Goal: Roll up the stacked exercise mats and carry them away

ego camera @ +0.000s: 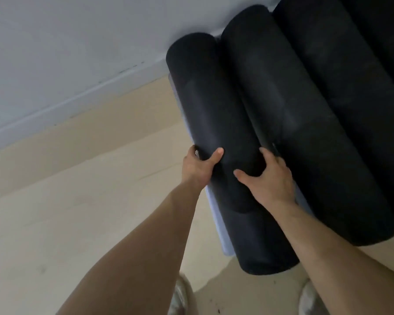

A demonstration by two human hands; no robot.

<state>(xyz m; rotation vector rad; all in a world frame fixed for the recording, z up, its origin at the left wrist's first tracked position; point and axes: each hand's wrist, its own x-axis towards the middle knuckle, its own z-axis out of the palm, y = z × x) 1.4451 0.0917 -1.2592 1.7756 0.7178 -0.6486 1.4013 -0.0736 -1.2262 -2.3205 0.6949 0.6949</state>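
Observation:
A black rolled exercise mat point(214, 105) lies lengthwise in front of me, its far end near the wall. My left hand point(199, 168) grips its left side, thumb on top and fingers tucked underneath. My right hand point(268, 180) holds its right side, fingers wedged into the gap beside a second rolled black mat point(305, 137). A third, thicker black roll point(362, 76) lies to the right of that one. The rolls touch side by side. A pale bluish flat mat point(216, 221) shows beneath the left roll's edge.
Light wooden floor point(77, 212) spreads to the left and toward me. A white wall with a skirting board point(66, 103) runs along the far side. My two feet in light shoes point(180, 298) stand at the bottom edge, close to the near end of the roll.

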